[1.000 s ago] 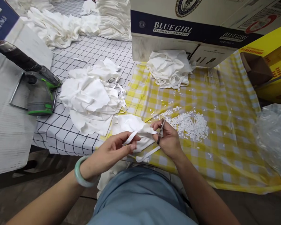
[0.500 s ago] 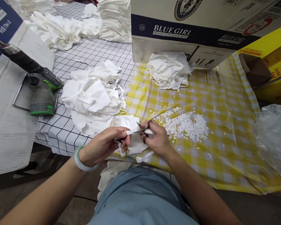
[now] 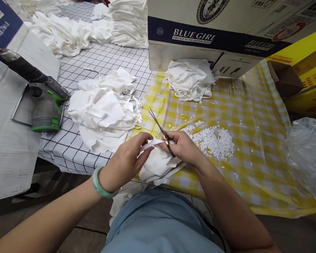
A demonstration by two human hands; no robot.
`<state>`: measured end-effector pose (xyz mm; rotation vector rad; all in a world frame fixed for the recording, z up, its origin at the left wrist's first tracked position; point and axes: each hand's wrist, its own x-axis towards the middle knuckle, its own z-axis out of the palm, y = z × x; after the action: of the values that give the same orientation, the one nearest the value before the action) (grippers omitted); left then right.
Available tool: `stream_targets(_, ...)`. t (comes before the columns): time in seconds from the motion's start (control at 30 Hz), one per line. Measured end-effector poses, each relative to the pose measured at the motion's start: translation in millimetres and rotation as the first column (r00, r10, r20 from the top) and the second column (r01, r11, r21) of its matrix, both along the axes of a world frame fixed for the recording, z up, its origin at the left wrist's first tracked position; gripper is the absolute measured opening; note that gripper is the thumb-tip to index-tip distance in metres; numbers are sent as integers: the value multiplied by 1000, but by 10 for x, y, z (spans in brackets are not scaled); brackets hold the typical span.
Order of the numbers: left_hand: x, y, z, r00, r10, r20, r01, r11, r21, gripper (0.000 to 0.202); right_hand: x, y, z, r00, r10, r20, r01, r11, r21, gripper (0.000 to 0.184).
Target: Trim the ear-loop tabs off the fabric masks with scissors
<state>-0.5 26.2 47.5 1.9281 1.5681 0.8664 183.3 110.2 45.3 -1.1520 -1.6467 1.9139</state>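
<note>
Here, at six o'clock on the checked counter (image 3: pixel 258 175), the left hand (image 3: pixel 130 156) pinches a strap (image 3: pixel 150 143) of white cloth (image 3: pixel 159 164), the right hand (image 3: pixel 185 147) holds scissors (image 3: pixel 162 130), with scraps (image 3: pixel 216 141) at four, a box (image 3: pixel 184 54) at one.

Scraps (image 3: pixel 216 142) lie right of the cloth (image 3: pixel 156 165) (a carton (image 3: pixel 179 54) behind).

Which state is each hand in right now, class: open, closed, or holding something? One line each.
Left hand: closed, pinching a white strap between thumb and fingers.
Right hand: closed, holding scissors.
</note>
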Motion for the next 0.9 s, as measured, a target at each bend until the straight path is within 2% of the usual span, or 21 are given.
stream_targets(0.07, -47, 18, -8, 997, -38, -63, 41, 998, 42, 13, 69, 46, 4, 1000, 28, -1, -28, 1000, -13, 26)
stream_targets(0.17, -117, 35, 25, 992, -113, -56, 111, 993, -39, 17, 148, 105, 11, 995, 73, -69, -77, 995, -59, 27)
stream_targets(0.23, -136, 42, 67, 985, -163, 50, 169, 972, -162, 22, 161, 133, 11, 989, 67, -129, -79, 993, -89, 29)
stream_targets(0.33, -122, 46, 143, 948, -187, 259, 269, 904, -332, 29, 131, 161, 3, 982, 13, -189, -40, 989, -139, 33)
stream_targets(0.4, -92, 46, 193, 919, -184, 348, 314, 877, -365, 30, 87, 162, -17, 977, -26, -212, -12, 984, -176, 37)
stream_targets(0.43, -70, 46, 214, 909, -181, 375, 316, 886, -340, 28, 58, 151, -36, 975, -41, -219, -1, 982, -188, 38)
stream_targets(0.57, 72, 60, 221, 882, -112, 458, 174, 980, -95, 20, -104, 18, -171, 952, -119, -281, 42, 963, -265, 41)
stream_targets(0.6, 120, 68, 196, 853, -76, 516, 126, 990, -63, 19, -143, -32, -212, 941, -137, -308, 44, 956, -291, 43)
stream_targets(0.67, 218, 87, 120, 750, 22, 661, 42, 996, -80, 21, -187, -128, -282, 933, -141, -330, 36, 952, -305, 47)
stream_targets(0.73, 305, 100, 29, 636, 139, 759, -38, 988, -149, 22, -149, -204, -319, 962, -106, -250, 56, 979, -197, 46)
stream_targets(0.77, 344, 101, -13, 605, 192, 772, -69, 980, -189, 23, -96, -234, -322, 981, -101, -163, 88, 993, -84, 43)
stream_targets(0.83, 414, 90, -76, 608, 260, 750, -106, 963, -248, 24, 64, -285, -301, 988, -151, 32, 141, 968, 209, 37)
stream_targets(0.9, 484, 68, -110, 657, 270, 704, -113, 959, -261, 26, 253, -337, -254, 963, -216, 163, 125, 889, 440, 33)
